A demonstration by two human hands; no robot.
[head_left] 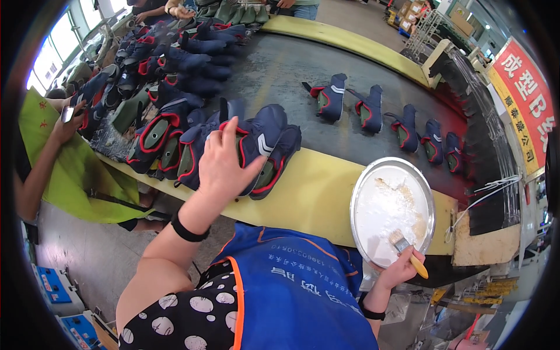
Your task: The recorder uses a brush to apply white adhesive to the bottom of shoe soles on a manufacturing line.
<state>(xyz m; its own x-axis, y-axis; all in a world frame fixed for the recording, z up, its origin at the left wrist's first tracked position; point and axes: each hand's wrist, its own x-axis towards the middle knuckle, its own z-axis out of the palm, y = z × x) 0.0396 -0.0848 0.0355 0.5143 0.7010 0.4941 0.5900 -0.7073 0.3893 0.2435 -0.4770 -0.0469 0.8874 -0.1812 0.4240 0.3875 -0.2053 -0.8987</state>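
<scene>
My left hand (224, 166) is open, its thumb and fingers apart, over a navy shoe upper (263, 133) with red lining and a white chevron. Whether the fingertips touch the upper I cannot tell. This upper stands on a green last in a row of similar ones along the yellow table edge. On the right, my right hand (396, 271) is closed round the handle of a flat paintbrush (417, 266). The bristles rest on the white substance (389, 204) in a round metal tray (354, 217). Tan patches show at the rim of that substance.
Several navy uppers (335, 99) stand spaced out on the dark conveyor belt (280, 70), and many more are heaped at far left (192, 49). A co-worker in a lime apron (64, 169) stands close on my left. More people's hands show at the far side. A red-and-yellow banner (519, 105) hangs right.
</scene>
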